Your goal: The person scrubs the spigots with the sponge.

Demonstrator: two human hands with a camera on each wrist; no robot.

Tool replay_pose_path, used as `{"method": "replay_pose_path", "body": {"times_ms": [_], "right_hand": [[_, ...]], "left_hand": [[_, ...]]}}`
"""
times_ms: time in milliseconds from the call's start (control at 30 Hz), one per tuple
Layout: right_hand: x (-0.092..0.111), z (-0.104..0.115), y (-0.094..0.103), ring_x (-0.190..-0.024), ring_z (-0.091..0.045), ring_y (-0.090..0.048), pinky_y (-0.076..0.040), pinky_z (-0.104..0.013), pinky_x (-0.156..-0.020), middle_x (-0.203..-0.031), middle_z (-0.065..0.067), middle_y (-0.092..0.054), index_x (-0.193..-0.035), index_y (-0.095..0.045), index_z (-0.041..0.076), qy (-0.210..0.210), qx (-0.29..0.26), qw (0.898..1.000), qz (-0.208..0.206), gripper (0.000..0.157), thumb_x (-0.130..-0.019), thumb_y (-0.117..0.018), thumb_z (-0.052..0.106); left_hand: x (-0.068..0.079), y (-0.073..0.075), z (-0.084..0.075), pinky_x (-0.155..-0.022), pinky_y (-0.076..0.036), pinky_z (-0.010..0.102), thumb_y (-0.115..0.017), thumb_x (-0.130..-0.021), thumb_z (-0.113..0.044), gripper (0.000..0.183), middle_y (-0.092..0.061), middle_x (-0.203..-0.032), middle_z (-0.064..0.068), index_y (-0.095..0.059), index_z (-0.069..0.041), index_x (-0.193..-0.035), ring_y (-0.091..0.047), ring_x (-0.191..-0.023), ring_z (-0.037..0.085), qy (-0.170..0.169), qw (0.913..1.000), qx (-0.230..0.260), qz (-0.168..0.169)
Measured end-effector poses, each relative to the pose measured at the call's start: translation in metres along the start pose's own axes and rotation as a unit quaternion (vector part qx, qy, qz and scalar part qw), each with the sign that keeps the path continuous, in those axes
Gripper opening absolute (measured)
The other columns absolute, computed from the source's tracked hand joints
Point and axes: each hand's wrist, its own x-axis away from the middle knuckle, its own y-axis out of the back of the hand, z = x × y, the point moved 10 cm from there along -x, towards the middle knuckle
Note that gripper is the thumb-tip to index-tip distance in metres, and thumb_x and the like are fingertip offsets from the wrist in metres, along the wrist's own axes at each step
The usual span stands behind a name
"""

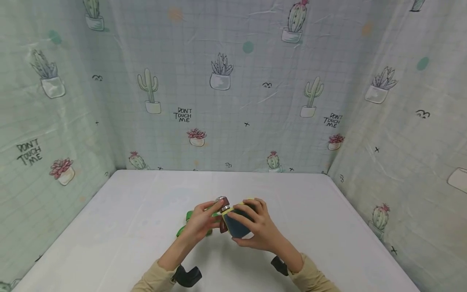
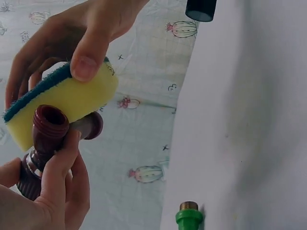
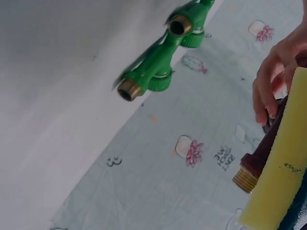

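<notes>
My left hand point(image 1: 198, 222) grips a dark red branched hose fitting point(image 2: 49, 127) with a silver collar, its round open end showing in the left wrist view. A brass threaded end point(image 3: 245, 179) of that fitting shows in the right wrist view. In my right hand point(image 1: 260, 228) is a yellow sponge point(image 2: 91, 96) with a dark blue scouring side, fingers and thumb bent round it. The sponge's yellow face lies against the fitting. Both hands are held together above the table, and part of the fitting is hidden behind fingers and sponge.
A green branched hose fitting point(image 3: 156, 60) with brass threaded ends lies on the white table point(image 1: 146, 202), behind my left hand in the head view. Cactus-print cloth point(image 1: 248, 101) hangs at the back and sides. Black wrist-worn pieces point(image 1: 187, 276) show near the sleeves.
</notes>
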Motion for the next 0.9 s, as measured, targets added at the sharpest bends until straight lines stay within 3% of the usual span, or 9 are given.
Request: {"method": "replay_pose_path", "body": {"times_ms": [267,367,533,667,900], "right_hand": [[0.018,-0.033,0.001,-0.109,-0.030,-0.039,-0.029,-0.046,-0.083,-0.117,-0.005,-0.051,-0.122,-0.053,0.021,-0.057,0.051,0.997,0.016,0.068,-0.061,-0.073,0.043],[0.020,-0.047,0.007,-0.108,-0.031,-0.039,-0.029,-0.047,-0.081,-0.117,-0.007,-0.051,-0.122,-0.053,0.020,-0.081,0.068,0.994,0.021,0.064,-0.065,-0.070,0.042],[0.013,-0.065,0.026,-0.105,-0.031,-0.039,-0.030,-0.050,-0.081,-0.119,-0.009,-0.053,-0.120,-0.056,0.016,-0.136,0.067,0.988,-0.004,0.054,-0.079,-0.052,0.051],[-0.002,-0.058,0.028,-0.108,-0.028,-0.041,-0.033,-0.050,-0.084,-0.122,-0.007,-0.053,-0.120,-0.056,0.017,-0.149,0.021,0.989,-0.002,0.057,-0.080,-0.048,0.057],[-0.005,-0.033,-0.002,-0.106,-0.024,-0.044,-0.037,-0.043,-0.079,-0.121,-0.003,-0.055,-0.118,-0.058,0.023,-0.143,0.025,0.986,0.080,0.053,-0.073,-0.064,0.051]], "left_hand": [[0.002,-0.003,0.001,-0.070,-0.056,0.037,-0.058,-0.086,-0.027,0.052,-0.064,-0.086,-0.001,-0.044,0.009,-0.121,-0.066,-0.082,0.019,0.006,0.9996,0.026,0.014],[0.002,0.000,-0.002,-0.069,-0.056,0.038,-0.059,-0.085,-0.026,0.052,-0.064,-0.089,0.000,-0.045,0.008,-0.122,-0.065,-0.085,0.020,-0.003,0.9999,0.012,0.000],[0.006,0.005,-0.007,-0.067,-0.056,0.037,-0.059,-0.085,-0.021,0.048,-0.064,-0.100,0.009,-0.046,0.005,-0.123,-0.064,-0.089,0.025,-0.020,0.9992,-0.020,-0.028],[0.008,0.006,-0.008,-0.066,-0.056,0.036,-0.058,-0.086,-0.017,0.043,-0.064,-0.101,0.011,-0.047,0.004,-0.122,-0.065,-0.086,0.024,-0.023,0.9987,-0.027,-0.036],[0.009,-0.003,-0.008,-0.064,-0.056,0.035,-0.057,-0.087,-0.021,0.042,-0.064,-0.096,0.008,-0.048,0.004,-0.119,-0.066,-0.082,0.022,-0.032,0.9982,-0.050,-0.012]]}}
